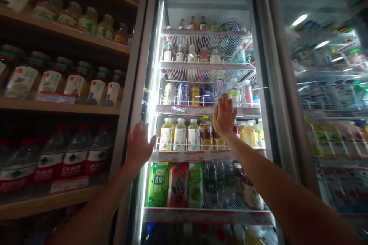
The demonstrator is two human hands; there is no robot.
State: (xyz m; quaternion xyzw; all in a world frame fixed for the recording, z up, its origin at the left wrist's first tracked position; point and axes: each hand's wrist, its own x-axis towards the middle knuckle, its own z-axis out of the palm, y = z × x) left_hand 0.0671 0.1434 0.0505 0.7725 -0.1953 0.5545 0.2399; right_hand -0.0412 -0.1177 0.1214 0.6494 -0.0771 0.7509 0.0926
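I face a lit drinks fridge (260, 15) with wire shelves of bottles and cans. My left hand (138, 146) is open, fingers up, pressed flat on the left edge of the fridge frame (137, 65). My right hand (223, 115) is open too, fingers spread, flat against the glass or reaching in at the third shelf (198, 110). It is level with cans (183, 93) and in front of yellow juice bottles (180, 134). I cannot tell if the door is open. Neither hand holds anything.
Wooden shelves (57, 106) on the left carry jars (75, 84) and large water bottles (77, 153) with red labels. A second fridge with a reflecting glass door (330, 84) stands to the right. Green and red bottles (158, 184) fill the lower fridge shelf.
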